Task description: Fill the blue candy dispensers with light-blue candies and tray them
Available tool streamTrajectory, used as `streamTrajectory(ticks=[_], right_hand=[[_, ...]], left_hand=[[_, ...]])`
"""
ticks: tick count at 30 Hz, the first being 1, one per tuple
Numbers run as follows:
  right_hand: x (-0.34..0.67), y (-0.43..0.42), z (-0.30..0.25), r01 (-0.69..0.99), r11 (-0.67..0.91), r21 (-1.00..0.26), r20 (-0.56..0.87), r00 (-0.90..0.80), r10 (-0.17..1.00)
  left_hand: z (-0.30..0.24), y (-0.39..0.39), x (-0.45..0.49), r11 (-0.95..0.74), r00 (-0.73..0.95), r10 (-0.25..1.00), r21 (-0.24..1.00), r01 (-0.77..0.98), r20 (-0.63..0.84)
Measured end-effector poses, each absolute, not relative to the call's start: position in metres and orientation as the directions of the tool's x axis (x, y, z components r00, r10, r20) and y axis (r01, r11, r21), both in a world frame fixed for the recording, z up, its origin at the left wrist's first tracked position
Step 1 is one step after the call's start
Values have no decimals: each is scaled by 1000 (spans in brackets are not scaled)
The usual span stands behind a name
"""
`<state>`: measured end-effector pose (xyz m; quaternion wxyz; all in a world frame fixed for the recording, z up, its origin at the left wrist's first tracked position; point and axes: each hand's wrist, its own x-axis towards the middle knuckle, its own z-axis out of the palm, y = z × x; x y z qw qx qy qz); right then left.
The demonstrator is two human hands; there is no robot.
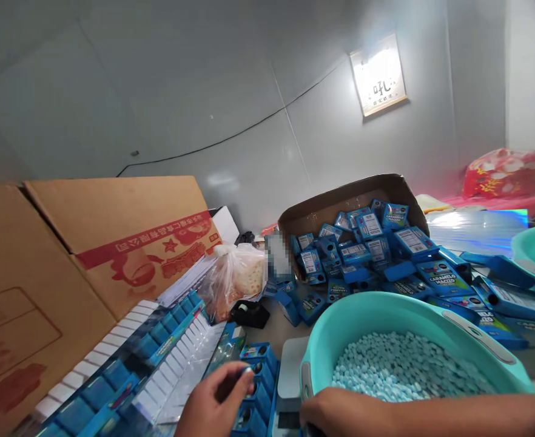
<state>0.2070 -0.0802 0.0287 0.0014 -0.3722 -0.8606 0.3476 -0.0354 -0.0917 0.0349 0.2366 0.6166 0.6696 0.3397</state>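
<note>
A: What's the left hand (213,405) holding?
B: Fingertips pinch 1 small tablet (247,371); open boxes (260,358) lie just beyond them.
A: Right hand (335,414)?
B: Against the basin (386,309) rim, which is just beyond it; I can't tell the grip.

The blue boxes (443,276) read "CARAMELO MACIZO" in white.

Cardboard carton (113,237), plastic bag (236,274), tape dispenser (249,313)

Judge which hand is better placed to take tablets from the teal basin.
Right, probably. The right hand rests at the near rim of the teal basin, next to the tablets. The left hand is curled over the open blue boxes, farther from the basin.
</note>
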Motion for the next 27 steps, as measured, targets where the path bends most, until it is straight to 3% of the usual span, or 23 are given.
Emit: streamTrajectory(ticks=[3, 5, 11, 19, 25, 27], right_hand=[[206, -76, 23, 636, 520, -570, -256, -739, 623], [204, -71, 13, 590, 555, -586, -213, -773, 597], [204, -61, -8, 409, 664, -626, -58, -874, 483], [208, -69, 12, 456, 694, -557, -121, -871, 476], [210, -80, 20, 555, 552, -623, -141, -773, 619], [209, -79, 16, 545, 542, -639, -146, -779, 610]], left_hand=[[38, -47, -39, -21, -79, 977, 461, 887, 196], [29, -26, -40, -46, -30, 979, 364, 930, 200], [-1, -19, -33, -167, 149, 984, 227, 959, 95], [-3, -30, -32, -91, 91, 996, 13, 996, -2], [3, -35, -25, -114, 114, 993, -13, 993, 14], [0, -38, -20, -105, 106, 994, -19, 994, 41]])
